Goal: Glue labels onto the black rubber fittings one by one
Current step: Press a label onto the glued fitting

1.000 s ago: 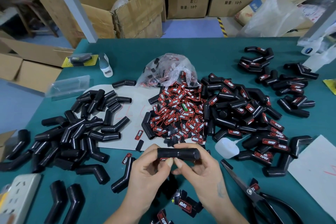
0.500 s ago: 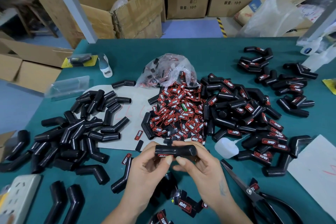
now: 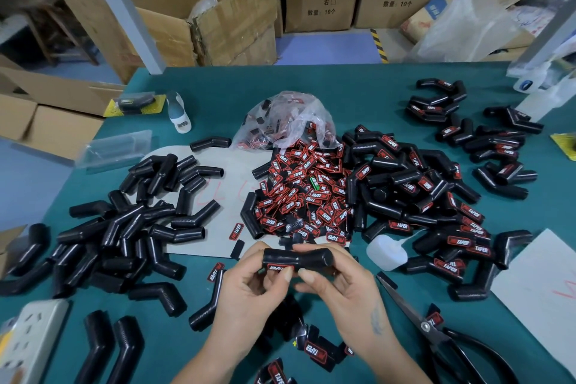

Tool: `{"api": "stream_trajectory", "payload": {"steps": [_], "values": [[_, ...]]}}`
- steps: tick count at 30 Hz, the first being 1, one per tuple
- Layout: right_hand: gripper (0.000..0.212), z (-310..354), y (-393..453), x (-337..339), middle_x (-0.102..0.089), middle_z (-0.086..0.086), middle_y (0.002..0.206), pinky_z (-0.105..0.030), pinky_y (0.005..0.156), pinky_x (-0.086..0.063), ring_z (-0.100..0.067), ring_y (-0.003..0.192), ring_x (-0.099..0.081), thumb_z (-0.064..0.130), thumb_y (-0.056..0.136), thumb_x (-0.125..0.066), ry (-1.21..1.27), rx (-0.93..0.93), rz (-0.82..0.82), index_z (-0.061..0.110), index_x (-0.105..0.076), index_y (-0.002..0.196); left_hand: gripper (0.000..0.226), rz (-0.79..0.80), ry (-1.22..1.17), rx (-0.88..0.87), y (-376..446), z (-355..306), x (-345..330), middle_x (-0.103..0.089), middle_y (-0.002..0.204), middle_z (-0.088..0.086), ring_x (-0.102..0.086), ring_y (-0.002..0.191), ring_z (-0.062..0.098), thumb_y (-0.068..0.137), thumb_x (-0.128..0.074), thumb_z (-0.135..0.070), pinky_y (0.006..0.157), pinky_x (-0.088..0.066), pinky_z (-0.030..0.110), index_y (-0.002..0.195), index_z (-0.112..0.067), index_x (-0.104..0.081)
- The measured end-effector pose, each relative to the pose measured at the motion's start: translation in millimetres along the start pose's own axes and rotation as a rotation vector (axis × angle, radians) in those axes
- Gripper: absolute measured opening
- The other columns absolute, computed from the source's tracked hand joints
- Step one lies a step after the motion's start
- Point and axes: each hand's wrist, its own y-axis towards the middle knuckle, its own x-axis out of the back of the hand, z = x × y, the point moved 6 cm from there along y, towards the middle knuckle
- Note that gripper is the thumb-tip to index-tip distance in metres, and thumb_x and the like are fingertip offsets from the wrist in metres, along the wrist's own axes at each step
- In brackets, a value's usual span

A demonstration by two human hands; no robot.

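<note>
Your hands holding one black rubber fitting (image 3: 296, 260) above the table (image 3: 199, 84).
Left hand (image 3: 249, 293) and right hand (image 3: 343, 287) pinch the bent, glossy tube; a red label (image 3: 278, 268) edge shows underneath.

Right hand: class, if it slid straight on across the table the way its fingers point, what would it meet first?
The right hand points up-left, gripping the fitting with the left hand. Beyond the fitting, it would probably meet the label pile first; depth is unclear.
</note>
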Motion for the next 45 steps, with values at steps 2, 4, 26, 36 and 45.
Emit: {"api": "stream_trajectory", "payload": {"steps": [2, 4, 26, 36, 45], "values": [[0.027, 0, -1, 0, -0.071, -0.003, 0.119, -0.035, 0.083, -0.063, -0.030, 0.109, -0.073, 0.015, 0.093, -0.075, -0.006, -0.003, -0.003, 0.027, -0.079, 0.117, 0.019, 0.005, 0.012, -0.019, 0, -2, -1, -0.065, 0.100, 0.017, -0.054, 0.085, 0.037, 0.087, -0.071, -0.028, 0.074, -0.044, 0.027, 0.103, -0.023, -0.081], [0.027, 0, -1, 0, -0.073, -0.003, 0.118, -0.035, 0.083, -0.063, -0.030, 0.107, -0.073, 0.014, 0.093, -0.076, -0.008, -0.012, -0.014, 0.029, -0.080, 0.115, 0.017, 0.003, 0.023, -0.037, 0, -4, -2, -0.066, 0.095, 0.006, -0.054, 0.078, 0.016, 0.087, -0.071, -0.028, 0.069, -0.043, 0.020, 0.101, -0.027, -0.081], [0.026, -1, -1, 2, -0.077, -0.016, 0.099, -0.032, 0.079, -0.062, -0.024, 0.087, -0.076, 0.013, 0.086, -0.076, 0.051, -0.084, -0.062, 0.022, -0.081, 0.110, 0.014, 0.000, 0.112, -0.029, 0, 4, 0, -0.062, 0.093, 0.021, -0.055, 0.084, 0.042, 0.089, -0.069, -0.031, 0.070, -0.046, 0.034, 0.095, -0.021, -0.077], [0.021, 2, -2, 3, -0.077, -0.014, 0.097, -0.033, 0.080, -0.062, -0.024, 0.089, -0.076, 0.023, 0.089, -0.078, 0.012, -0.072, -0.063, 0.029, -0.080, 0.109, 0.016, 0.009, 0.094, -0.010, -1, 6, 0, -0.065, 0.097, 0.019, -0.057, 0.090, 0.044, 0.089, -0.069, -0.033, 0.079, -0.052, 0.045, 0.098, -0.023, -0.078], [0.019, 0, -2, 4, -0.078, -0.012, 0.097, -0.033, 0.079, -0.063, -0.023, 0.088, -0.076, 0.024, 0.089, -0.076, -0.002, -0.078, -0.064, 0.030, -0.081, 0.106, 0.018, 0.048, 0.076, -0.020, 5, 4, 0, -0.071, 0.105, 0.013, -0.062, 0.098, 0.040, 0.089, -0.070, -0.027, 0.083, -0.053, 0.027, 0.103, -0.030, -0.081]]}}
